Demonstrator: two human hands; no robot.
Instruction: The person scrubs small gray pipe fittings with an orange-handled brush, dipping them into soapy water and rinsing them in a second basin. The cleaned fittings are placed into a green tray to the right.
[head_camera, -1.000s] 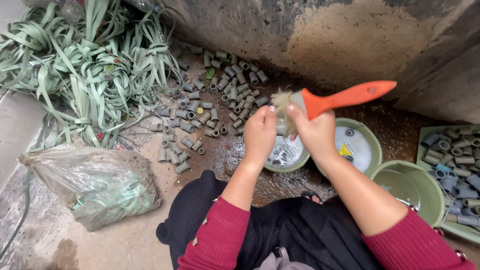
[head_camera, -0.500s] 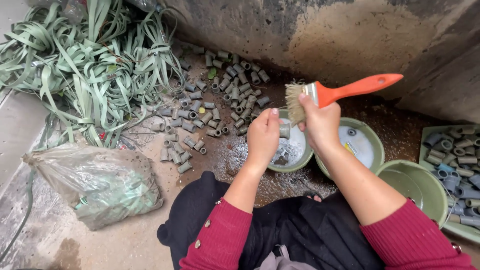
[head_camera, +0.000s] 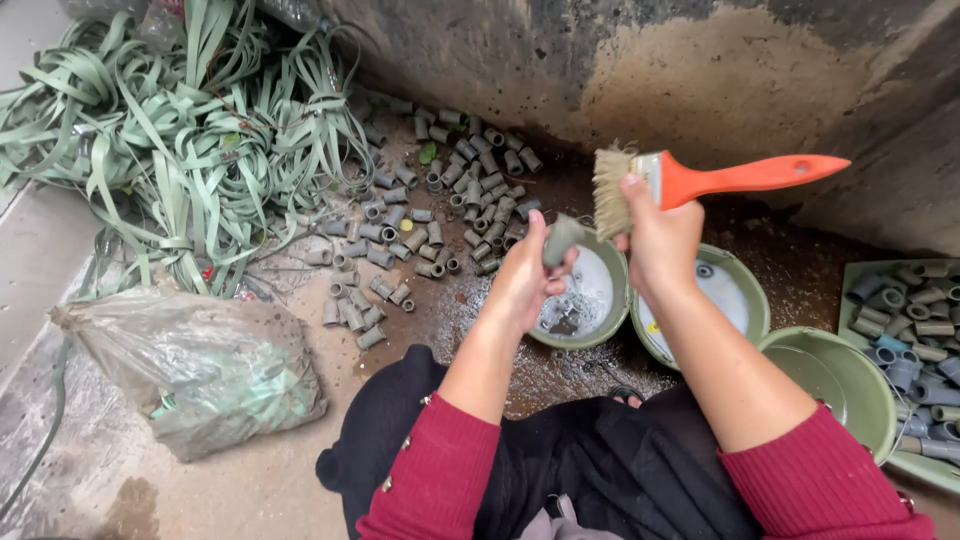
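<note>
left hand (head_camera: 528, 275) grips grey pipe fitting (head_camera: 562, 240) | right hand (head_camera: 660, 240) grips orange brush (head_camera: 700, 180) at 2 o'clock; better to keep fitting over green bowl (head_camera: 612, 318); brush along its length

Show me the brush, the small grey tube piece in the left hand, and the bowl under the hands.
brush (head_camera: 700, 182), head view, on the orange handle near the metal band.
grey tube piece (head_camera: 560, 240), head view, on its side wall above the fingers.
bowl (head_camera: 580, 338), head view, on its green near rim.

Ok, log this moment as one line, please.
left hand: holds grey pipe fitting | right hand: grips orange-handled brush, bristles clear of fitting | below: green bowl | floor: loose fittings pile
</note>
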